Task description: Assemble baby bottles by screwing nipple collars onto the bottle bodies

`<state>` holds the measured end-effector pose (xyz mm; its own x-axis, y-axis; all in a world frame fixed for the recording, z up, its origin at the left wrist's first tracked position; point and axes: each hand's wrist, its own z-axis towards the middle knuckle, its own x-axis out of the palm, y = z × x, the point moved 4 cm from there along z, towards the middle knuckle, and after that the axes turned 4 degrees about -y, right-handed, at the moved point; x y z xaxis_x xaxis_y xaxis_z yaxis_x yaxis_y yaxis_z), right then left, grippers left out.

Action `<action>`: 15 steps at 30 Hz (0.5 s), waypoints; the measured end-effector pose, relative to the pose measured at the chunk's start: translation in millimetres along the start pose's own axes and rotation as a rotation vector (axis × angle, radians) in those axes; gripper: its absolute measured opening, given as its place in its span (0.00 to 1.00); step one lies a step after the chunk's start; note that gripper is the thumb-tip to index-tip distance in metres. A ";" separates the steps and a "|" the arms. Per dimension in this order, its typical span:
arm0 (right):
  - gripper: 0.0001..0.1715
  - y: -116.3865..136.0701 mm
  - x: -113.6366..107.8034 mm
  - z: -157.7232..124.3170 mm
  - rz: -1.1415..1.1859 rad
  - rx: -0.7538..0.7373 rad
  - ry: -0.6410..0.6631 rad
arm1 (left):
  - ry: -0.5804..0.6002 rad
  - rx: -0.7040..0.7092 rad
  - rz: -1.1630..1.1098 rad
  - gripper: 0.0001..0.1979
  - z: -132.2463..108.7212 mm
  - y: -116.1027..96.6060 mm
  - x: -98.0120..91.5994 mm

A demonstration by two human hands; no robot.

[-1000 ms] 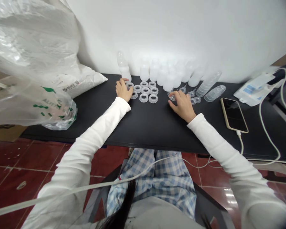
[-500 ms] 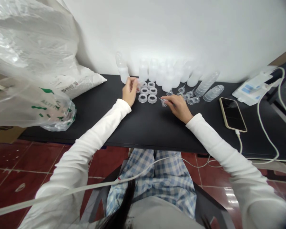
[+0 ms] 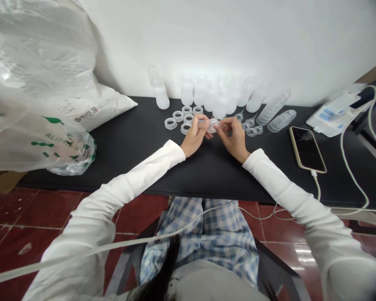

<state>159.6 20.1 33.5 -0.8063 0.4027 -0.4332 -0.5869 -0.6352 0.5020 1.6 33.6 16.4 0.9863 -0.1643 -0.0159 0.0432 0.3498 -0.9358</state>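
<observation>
Left hand (image 3: 194, 140) and right hand (image 3: 233, 140): fingers (image 3: 221, 126) closed, both pinching a small clear plastic ring (image 3: 212, 125) above the black tabletop (image 3: 144, 167). Beyond: translucent plastic collars (image 3: 170, 123) lying left of the hands; frosted plastic bottles (image 3: 187, 94) standing in a row against a white wall (image 3: 238, 37).

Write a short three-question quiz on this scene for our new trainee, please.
1. Which is nearer the clear rings: the left hand or the right hand?
2. True or false: the smartphone lies face down.
3. What do the hands hold between them? A: a bottle. B: a small clear plastic piece. C: a cable.

Key: 1, left hand; 2, false; 3, B.
</observation>
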 end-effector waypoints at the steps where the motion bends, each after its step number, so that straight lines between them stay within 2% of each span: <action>1: 0.21 -1.2 2.0 1.4 -0.003 0.019 -0.009 | 0.003 -0.004 0.006 0.27 1.1 1.0 2.1; 8: 0.26 -5.6 11.9 9.8 -0.006 0.154 0.027 | -0.011 -0.017 -0.045 0.18 8.9 9.5 7.3; 15: 0.27 6.6 6.0 5.5 0.048 0.101 0.080 | 0.007 -0.053 -0.052 0.22 3.7 12.6 1.2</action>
<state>150.5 22.0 38.3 -0.8279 0.3165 -0.4631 -0.5551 -0.5813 0.5950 4.0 41.2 5.9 0.9818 -0.1876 0.0304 0.0852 0.2914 -0.9528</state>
